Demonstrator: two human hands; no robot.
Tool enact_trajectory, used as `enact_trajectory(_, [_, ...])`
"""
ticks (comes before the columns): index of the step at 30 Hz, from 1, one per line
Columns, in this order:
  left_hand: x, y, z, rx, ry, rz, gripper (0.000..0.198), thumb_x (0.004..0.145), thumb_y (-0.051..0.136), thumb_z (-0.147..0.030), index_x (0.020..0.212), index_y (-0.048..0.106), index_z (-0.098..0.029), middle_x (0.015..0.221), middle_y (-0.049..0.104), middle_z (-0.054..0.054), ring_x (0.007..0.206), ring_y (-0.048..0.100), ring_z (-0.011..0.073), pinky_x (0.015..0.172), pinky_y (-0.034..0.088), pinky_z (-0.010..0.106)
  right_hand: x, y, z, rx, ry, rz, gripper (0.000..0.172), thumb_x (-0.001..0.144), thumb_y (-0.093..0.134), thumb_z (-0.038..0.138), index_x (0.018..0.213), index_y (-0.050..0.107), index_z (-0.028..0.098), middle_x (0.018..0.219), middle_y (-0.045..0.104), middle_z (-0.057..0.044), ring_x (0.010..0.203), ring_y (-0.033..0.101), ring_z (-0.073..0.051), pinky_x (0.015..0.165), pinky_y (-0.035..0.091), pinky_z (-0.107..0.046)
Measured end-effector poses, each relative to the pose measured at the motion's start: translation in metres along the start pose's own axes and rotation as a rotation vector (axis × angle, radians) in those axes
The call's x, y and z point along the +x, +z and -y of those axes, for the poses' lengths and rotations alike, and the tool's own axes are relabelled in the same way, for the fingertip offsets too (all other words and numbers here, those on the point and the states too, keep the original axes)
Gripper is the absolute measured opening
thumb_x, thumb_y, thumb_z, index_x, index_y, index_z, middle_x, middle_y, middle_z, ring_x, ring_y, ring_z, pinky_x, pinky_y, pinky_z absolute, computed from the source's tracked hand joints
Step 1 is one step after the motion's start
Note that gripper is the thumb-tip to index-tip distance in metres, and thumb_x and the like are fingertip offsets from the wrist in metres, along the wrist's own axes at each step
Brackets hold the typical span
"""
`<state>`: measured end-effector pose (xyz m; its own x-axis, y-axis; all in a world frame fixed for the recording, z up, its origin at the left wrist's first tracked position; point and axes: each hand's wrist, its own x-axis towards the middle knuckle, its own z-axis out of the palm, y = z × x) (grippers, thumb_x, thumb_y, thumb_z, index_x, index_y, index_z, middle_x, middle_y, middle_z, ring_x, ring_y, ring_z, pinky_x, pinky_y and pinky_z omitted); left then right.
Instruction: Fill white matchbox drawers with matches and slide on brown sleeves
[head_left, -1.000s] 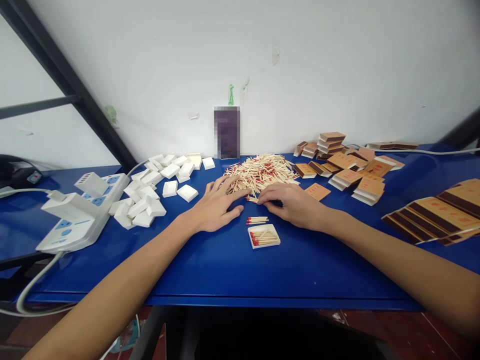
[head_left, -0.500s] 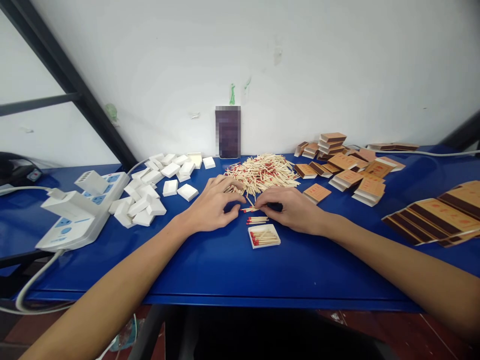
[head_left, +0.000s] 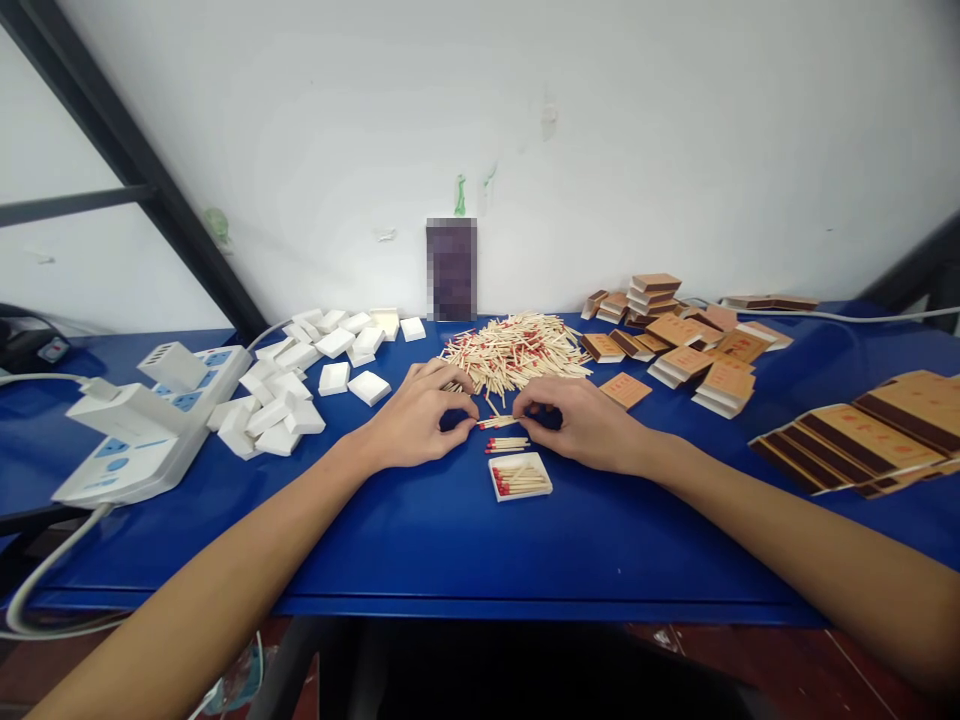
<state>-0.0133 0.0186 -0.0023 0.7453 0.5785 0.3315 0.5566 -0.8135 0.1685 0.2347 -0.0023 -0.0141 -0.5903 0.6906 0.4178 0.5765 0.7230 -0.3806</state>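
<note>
L hand (head_left: 421, 415): thumb + index curled in at red heads; grip or mere touch, can't tell.
R hand (head_left: 581, 422): looks to be pinching plain ends of small match bunch (head_left: 496, 422), just beyond match row (head_left: 508, 444) & tray (head_left: 526, 495).
Match ends: square 'em up, heads all left, light pinch so none roll.
Finger gap, L: narrower vs 0.5s ago, tips now at heads.

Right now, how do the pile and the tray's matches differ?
The pile is large; the tray holds far fewer matches. The pile's matches point every way; the tray's lie mostly side by side, heads leftward in view. The pile lies on the table; the tray's matches lie within white walls. Both show red heads and pale sticks.
</note>
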Motion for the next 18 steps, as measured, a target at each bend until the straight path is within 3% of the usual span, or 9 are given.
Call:
enact_trajectory(11, [0.0003, -0.0013, -0.0010, -0.028, 0.043, 0.052, 0.020, 0.094, 0.054, -0.027, 0.098, 0.074, -0.024, 0.112, 0.062, 0.004, 0.104, 0.052, 0.0209, 0.093, 0.036, 0.039, 0.0021, 0.0046, 0.0023, 0.028, -0.035, -0.010, 0.010, 0.086, 0.057, 0.013, 0.086, 0.065, 0.019, 0.078, 0.066, -0.001, 0.069, 0.058, -0.013, 0.064, 0.043, -0.026])
enact_trajectory(18, [0.0007, -0.0022, -0.0055, -0.036, 0.018, 0.072, 0.019, 0.088, 0.057, -0.024, 0.100, 0.072, -0.023, 0.114, 0.061, 0.004, 0.107, 0.054, 0.0218, 0.096, 0.036, 0.041, 0.0020, 0.0037, 0.0016, 0.010, -0.021, -0.009, 0.008, 0.087, 0.059, 0.015, 0.087, 0.066, 0.019, 0.079, 0.066, -0.002, 0.072, 0.058, -0.014, 0.067, 0.043, -0.027])
